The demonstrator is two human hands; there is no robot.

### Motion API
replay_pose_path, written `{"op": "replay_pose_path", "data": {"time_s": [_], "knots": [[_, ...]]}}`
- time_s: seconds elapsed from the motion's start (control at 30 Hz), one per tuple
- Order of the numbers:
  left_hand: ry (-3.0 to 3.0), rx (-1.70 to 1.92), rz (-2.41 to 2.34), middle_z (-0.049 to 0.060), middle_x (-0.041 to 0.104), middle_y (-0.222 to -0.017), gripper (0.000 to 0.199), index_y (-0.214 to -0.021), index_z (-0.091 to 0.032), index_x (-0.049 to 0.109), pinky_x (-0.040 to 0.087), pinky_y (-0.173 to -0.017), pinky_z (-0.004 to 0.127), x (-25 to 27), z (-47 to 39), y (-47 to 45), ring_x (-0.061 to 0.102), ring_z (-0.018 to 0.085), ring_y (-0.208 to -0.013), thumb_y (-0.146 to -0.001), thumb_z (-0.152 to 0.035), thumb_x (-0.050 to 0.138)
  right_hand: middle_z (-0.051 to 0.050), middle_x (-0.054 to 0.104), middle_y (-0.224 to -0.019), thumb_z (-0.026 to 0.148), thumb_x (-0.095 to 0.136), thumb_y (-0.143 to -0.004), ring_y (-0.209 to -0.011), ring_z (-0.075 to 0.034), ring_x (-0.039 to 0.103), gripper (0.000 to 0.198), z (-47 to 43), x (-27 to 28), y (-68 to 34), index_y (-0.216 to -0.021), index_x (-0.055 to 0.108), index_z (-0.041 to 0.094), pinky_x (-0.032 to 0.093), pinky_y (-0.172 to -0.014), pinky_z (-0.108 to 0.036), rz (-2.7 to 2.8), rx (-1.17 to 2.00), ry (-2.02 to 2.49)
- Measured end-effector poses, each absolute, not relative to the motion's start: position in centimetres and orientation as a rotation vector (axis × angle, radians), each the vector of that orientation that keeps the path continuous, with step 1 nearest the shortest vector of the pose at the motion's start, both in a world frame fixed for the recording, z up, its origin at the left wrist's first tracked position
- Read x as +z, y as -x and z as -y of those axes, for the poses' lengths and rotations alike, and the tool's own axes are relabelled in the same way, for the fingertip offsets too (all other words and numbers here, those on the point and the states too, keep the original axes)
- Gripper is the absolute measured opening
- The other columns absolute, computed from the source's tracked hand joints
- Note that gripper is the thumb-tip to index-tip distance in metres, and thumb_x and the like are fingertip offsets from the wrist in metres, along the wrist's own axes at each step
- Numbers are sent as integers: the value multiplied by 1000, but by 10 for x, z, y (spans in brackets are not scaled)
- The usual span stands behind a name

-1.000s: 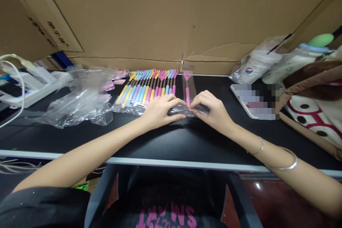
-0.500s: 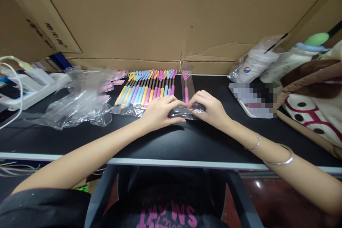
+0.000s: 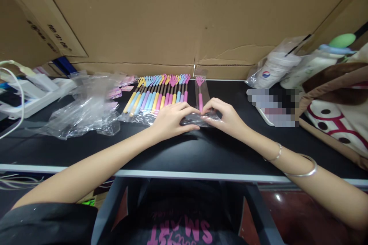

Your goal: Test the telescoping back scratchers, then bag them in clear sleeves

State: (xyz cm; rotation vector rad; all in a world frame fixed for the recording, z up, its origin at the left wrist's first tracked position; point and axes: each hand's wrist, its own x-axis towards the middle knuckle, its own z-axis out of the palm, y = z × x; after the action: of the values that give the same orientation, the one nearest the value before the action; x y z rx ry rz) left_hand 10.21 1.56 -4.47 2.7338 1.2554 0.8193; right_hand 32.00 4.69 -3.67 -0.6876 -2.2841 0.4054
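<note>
One pink claw-headed back scratcher (image 3: 200,101) lies inside a clear plastic sleeve (image 3: 206,98) on the black tabletop (image 3: 161,151), claw pointing away from the person, just right of a close row of yellow, blue, purple and pink back scratchers (image 3: 155,101). From where I stand, both hands meet at the handle's near end. The left hand (image 3: 174,118) has its thumb and forefinger well parted, the forefinger reaching to the film by the handle and nothing firmly gripped that I can make out. The right hand (image 3: 224,115) curls in opposite, thumb and forefinger close together at the film; whether they really pinch it, I can't tell. I'd guess the scratcher is light and stiff, its slim dark shaft and thin prongs the parts most likely to bend. The sleeve looks limp and slick, apt to slide and crumple, so I'd take hold by the thick pink handle, through the plastic, and keep pressure off the claw. More loose clear sleeves (image 3: 86,103) lie heaped on the left.
</note>
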Motion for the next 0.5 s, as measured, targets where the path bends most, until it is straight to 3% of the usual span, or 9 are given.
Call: {"op": "replay_pose_path", "data": {"time_s": [0.13,0.5], "knots": [[-2745,813,-1262,4,63,-102,42,-109,-23,63,42,-74,27,-45,-16,-102,59,19,-92,-85,-57,58,-5,58,-90,28,64,-85,-87,-18,54,8,-45,-37,-319,-88,64,20,45,-78,-32,2359,399,623],[-2706,800,-1260,2,63,-100,39,-111,-25,63,41,-72,27,-42,-13,-105,59,17,-87,-85,-54,59,-4,59,-80,25,62,-86,-80,-17,53,8,-40,-31,-318,-80,64,20,44,-73,-32,2264,284,589]]}}
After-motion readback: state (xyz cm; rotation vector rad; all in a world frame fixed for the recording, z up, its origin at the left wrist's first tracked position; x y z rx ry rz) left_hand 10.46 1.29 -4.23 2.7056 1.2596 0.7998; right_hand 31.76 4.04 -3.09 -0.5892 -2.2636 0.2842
